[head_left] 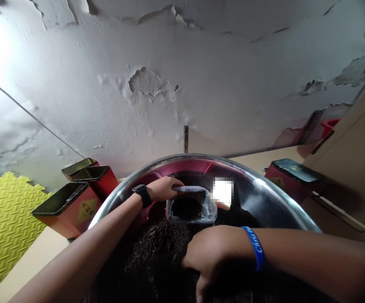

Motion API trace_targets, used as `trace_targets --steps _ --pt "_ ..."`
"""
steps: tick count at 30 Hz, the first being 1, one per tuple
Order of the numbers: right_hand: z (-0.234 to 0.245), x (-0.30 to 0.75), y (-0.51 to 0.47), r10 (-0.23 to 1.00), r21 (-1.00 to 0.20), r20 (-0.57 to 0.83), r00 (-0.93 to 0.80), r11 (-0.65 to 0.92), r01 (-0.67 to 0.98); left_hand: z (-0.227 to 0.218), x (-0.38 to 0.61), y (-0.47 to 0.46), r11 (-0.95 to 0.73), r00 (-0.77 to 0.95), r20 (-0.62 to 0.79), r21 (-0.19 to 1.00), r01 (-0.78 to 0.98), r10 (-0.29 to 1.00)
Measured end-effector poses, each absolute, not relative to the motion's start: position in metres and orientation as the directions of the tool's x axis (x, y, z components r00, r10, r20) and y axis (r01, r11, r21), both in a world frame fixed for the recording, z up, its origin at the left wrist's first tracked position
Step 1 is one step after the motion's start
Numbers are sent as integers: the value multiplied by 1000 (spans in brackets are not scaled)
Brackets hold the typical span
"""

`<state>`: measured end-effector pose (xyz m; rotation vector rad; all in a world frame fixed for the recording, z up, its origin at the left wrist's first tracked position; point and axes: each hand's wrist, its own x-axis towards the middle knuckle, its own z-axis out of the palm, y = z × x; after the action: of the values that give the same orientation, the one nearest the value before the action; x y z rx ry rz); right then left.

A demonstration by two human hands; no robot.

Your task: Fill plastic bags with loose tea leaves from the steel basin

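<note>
My left hand (166, 188), with a black watch at the wrist, grips the rim of a clear plastic bag (210, 209). The bag's mouth faces me, and dark loose tea leaves show inside it. It rests on a heap of dark tea leaves (157, 246) in a large shiny metal basin (283, 206). Closer to me, my right hand (212, 252), with a blue wristband, reaches down into the heap. Its fingers are curled, and their tips are lost among the dark leaves. A blurred-out white patch with a pale lower edge (222, 206) lies right of the bag.
Several open red tins (71, 210) stand left of the basin, one with a yellow label. Another red tin (280, 176) is on the right, near a cardboard box (353, 139). Behind is a peeling wall (226, 84); yellow foam matting (8, 219) lies at far left.
</note>
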<state>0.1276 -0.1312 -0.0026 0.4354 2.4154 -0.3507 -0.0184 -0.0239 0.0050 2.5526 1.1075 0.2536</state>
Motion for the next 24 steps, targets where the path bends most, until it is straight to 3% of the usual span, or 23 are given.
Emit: trace_targets --steps 7,15,20,24 --pt "0 130 -137 205 -117 -396 -895 956 271 6 -18 -26 -660 688 46 335 672 724" --pt "2 136 -117 407 -24 -67 -911 912 409 6 -18 -26 -658 688 43 344 670 724" --pt "0 145 -93 540 63 19 -841 839 540 6 -19 -26 -690 710 70 320 649 701" --pt "-8 149 -81 575 101 -15 -818 815 571 5 -20 -26 -691 714 73 334 641 697"
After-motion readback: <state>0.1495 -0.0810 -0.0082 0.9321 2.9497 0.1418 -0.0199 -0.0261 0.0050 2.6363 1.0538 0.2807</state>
